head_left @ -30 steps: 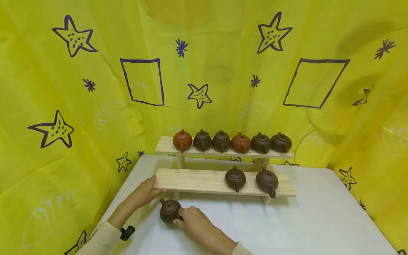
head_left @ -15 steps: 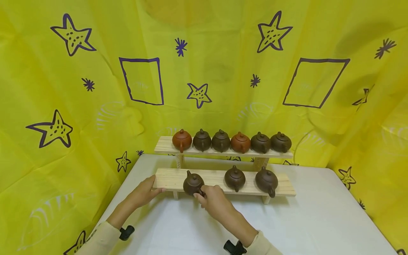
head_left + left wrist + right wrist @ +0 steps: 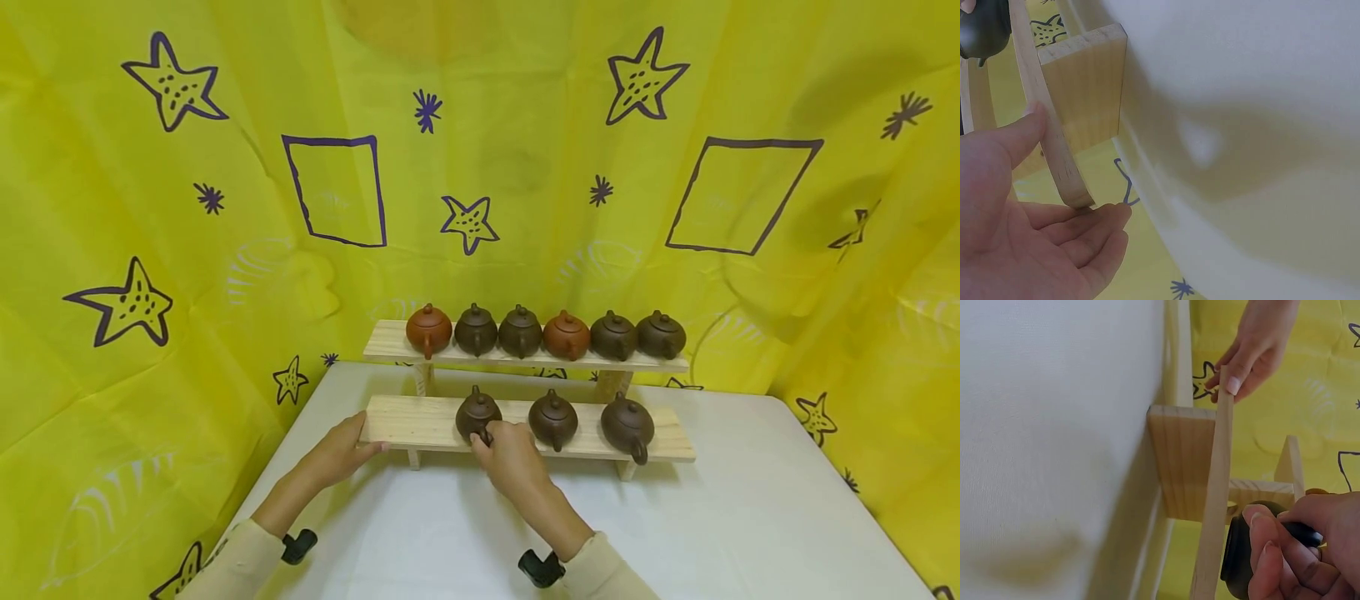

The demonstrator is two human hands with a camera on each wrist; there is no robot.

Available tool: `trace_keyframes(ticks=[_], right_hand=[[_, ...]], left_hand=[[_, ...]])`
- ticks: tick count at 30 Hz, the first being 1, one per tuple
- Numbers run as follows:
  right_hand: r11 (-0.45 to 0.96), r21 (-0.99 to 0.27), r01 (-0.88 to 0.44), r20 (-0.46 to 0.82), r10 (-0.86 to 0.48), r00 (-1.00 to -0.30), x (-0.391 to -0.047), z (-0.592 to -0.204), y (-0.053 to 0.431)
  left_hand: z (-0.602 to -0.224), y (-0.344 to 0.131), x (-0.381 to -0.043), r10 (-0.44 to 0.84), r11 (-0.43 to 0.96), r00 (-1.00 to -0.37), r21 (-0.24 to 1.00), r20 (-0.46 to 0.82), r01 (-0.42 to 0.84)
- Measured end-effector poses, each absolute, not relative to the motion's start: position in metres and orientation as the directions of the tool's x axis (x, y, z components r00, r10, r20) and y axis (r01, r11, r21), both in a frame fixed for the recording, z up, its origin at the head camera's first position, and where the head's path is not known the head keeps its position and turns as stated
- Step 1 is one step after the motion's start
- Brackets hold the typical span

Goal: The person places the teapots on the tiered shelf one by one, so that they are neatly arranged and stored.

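Note:
By its handle, my right hand [image 3: 513,458] pinches a dark brown teapot [image 3: 477,412], which stands upright on the lower wooden shelf [image 3: 408,421] with its spout toward the back. The right wrist view shows my fingers around the handle of this teapot [image 3: 1240,553], its base at the board. At the shelf's left end, my left hand [image 3: 339,452] holds the corner. In the left wrist view its thumb [image 3: 1025,134] lies on the board and its fingers meet the end. Two more brown teapots, one in the middle [image 3: 553,419] and one further right [image 3: 628,423], stand on the same board.
Behind and higher, the upper shelf [image 3: 386,342] bears a row of several teapots, some reddish like the leftmost teapot [image 3: 429,332], others dark. The stand rests on a white table [image 3: 750,500]. Yellow printed cloth [image 3: 525,100] hangs at the back and sides.
My right hand has lifted the teapot from the table in front, carried it up and right, and set it upright on the lower shelf. My left hand has stayed on the shelf's end.

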State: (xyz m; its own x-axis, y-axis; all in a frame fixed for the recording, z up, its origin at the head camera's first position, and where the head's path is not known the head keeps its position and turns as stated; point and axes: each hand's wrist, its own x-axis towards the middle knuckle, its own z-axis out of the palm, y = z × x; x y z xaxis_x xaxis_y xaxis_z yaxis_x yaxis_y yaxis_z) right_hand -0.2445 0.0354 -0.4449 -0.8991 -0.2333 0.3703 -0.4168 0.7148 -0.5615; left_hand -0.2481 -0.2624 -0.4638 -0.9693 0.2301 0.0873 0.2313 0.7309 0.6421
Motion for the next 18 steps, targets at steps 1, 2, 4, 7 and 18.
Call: trace_keyframes(ticks=[1, 2, 4, 7, 18], right_hand=[[0.721, -0.564, -0.402, 0.358, -0.225, -0.906, -0.245, -0.446, 0.034], [0.728, -0.568, -0.385, 0.342, -0.217, -0.914, -0.245, -0.446, 0.032], [0.735, -0.577, -0.356, 0.314, -0.203, -0.928, -0.245, -0.447, 0.029], [0.741, -0.588, -0.325, 0.286, -0.186, -0.940, -0.246, -0.449, 0.026], [0.753, -0.570, -0.328, 0.311, -0.171, -0.935, -0.250, -0.453, 0.018]], left_hand=[[-0.464, -0.262, -0.248, 0.230, 0.732, -0.969, 0.642, 0.085, 0.230], [-0.464, -0.262, -0.249, 0.228, 0.734, -0.970, 0.641, 0.082, 0.227], [-0.464, -0.262, -0.249, 0.225, 0.733, -0.971, 0.642, 0.082, 0.225], [-0.465, -0.262, -0.249, 0.218, 0.733, -0.973, 0.645, 0.076, 0.215], [-0.468, -0.263, -0.251, 0.218, 0.726, -0.972, 0.652, 0.083, 0.219]])
